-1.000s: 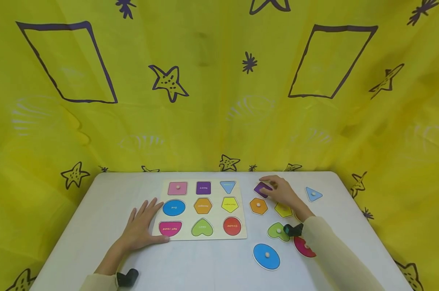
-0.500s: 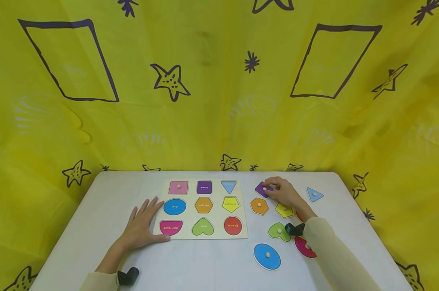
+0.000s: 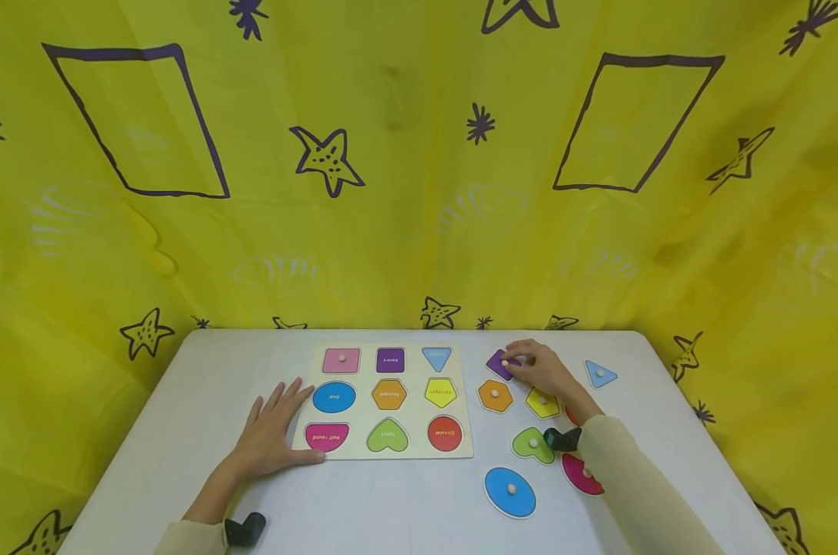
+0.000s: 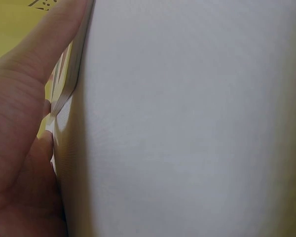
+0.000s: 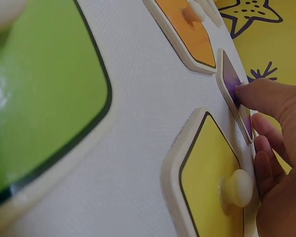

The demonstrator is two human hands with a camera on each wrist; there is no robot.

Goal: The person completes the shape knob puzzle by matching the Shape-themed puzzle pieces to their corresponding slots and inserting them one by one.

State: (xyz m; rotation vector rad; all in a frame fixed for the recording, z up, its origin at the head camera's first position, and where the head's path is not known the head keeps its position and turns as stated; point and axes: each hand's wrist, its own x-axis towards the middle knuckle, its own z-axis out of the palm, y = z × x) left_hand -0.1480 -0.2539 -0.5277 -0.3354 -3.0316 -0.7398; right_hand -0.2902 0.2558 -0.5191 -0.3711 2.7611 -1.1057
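Observation:
My right hand (image 3: 545, 371) pinches at the wooden knob of a purple square puzzle piece (image 3: 497, 365), which lies turned like a diamond just right of the board. In the right wrist view the thumb (image 5: 266, 94) meets the purple face, hiding the knob. A cream shape puzzle board (image 3: 419, 441) lies upside down to me, with its pink rectangle piece (image 3: 349, 361) seated. Several other recesses show bare, printed colours, including a purple square recess (image 3: 390, 354). My left hand (image 3: 269, 435) lies spread at the board's left side, thumb along the near corner and fingertips by the left edge.
Close to my right hand lie an orange hexagon (image 3: 486, 398), a yellow pentagon (image 3: 540, 409) and a light blue triangle (image 3: 594, 379). Nearer me are a green heart (image 3: 525, 451), a magenta half round (image 3: 580, 484) and a blue oval (image 3: 498, 493). My right forearm partly covers a red piece (image 3: 570, 416).
The fingers of my right hand have drawn in from around the purple square to its knob. My left hand and the board stay in place.

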